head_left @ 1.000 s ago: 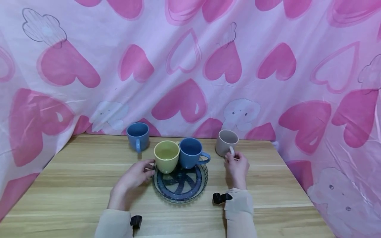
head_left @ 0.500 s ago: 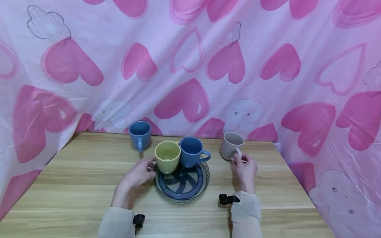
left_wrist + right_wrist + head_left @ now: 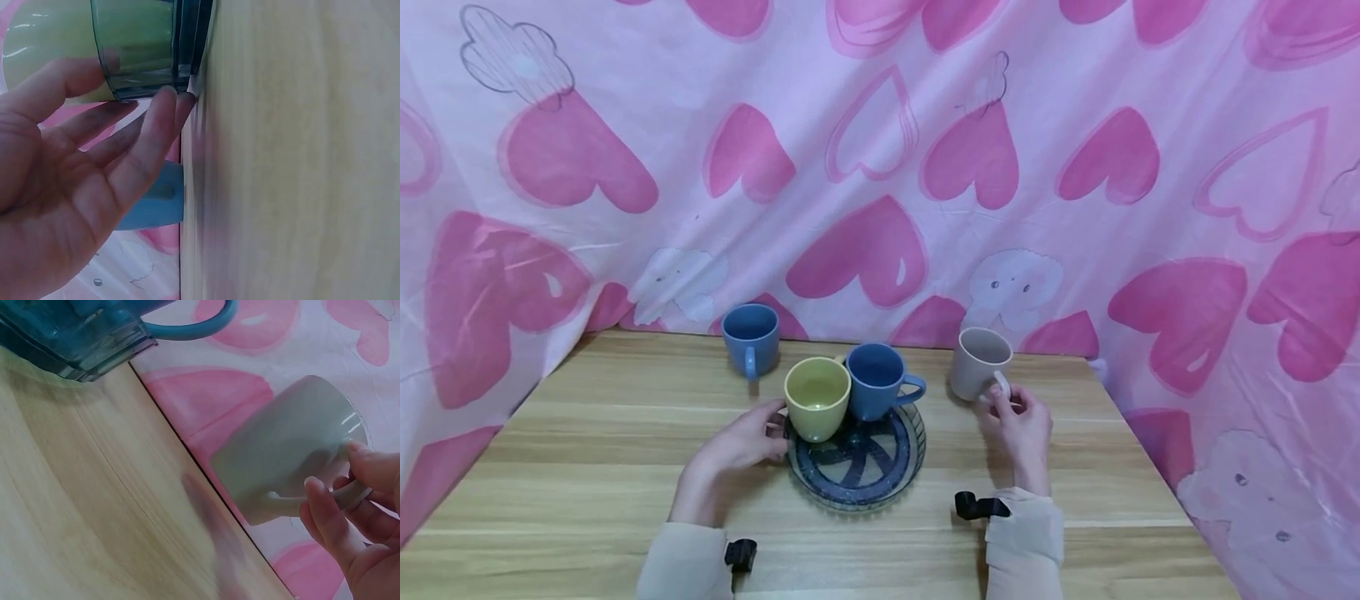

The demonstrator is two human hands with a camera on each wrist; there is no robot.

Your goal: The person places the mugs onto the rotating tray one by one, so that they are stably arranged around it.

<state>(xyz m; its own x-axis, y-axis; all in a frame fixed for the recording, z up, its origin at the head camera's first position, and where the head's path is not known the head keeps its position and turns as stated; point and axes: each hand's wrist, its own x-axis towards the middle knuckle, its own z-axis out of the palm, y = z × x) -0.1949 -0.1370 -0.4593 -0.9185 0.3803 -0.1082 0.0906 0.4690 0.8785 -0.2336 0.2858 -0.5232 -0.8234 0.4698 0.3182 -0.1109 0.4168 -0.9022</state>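
Over the last second I've eased the right hand [image 3: 1022, 429] and gray mug [image 3: 975, 372] slightly farther right of the glass dish [image 3: 853, 492]. On it, the yellow mug [image 3: 817, 417] has crept toward the front, the blue mug [image 3: 871, 393] leftward.

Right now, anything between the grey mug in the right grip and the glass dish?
Yes: the handle of the blue mug on the glass dish juts past the right rim toward the grey mug. The raised rim also stands between. Nothing else visible.

mugs [image 3: 763, 357] [image 3: 817, 408] [image 3: 872, 385] [image 3: 974, 375]: 4 | glass dish [image 3: 917, 446]: 1 | hands [image 3: 745, 437] [image 3: 1026, 422]: 2 | sleeves [image 3: 685, 562] [image 3: 1024, 543]: 2 | table [image 3: 625, 425]: 1
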